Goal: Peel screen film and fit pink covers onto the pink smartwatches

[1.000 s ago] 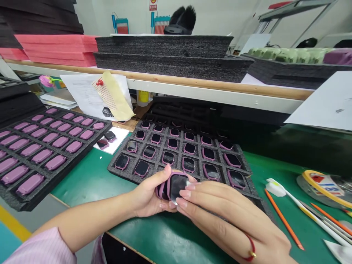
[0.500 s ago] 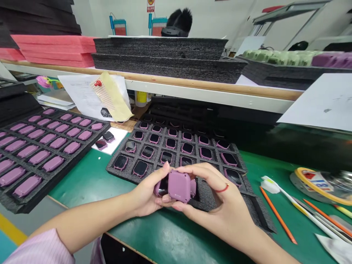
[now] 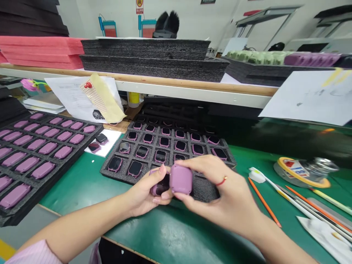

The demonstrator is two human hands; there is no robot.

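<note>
My right hand pinches a purple watch body by its edges, its plain back turned toward me. My left hand is closed on a second purple watch body, held just left of the first with its dark screen partly showing. Both hands hover over the near edge of a black foam tray whose pockets hold several purple watches, screens up. A red thread ring is on one finger of my right hand.
A second foam tray at left holds several purple watches, backs up. Two loose watches lie on white paper. Orange pencils, a white swab, and a tape roll lie at right on the green mat. Foam sheets are stacked on the shelf.
A second ago my right fingers lay over the watch's screen. The watch has since been turned back toward me and lifted a little; the view shifted slightly rightward.
</note>
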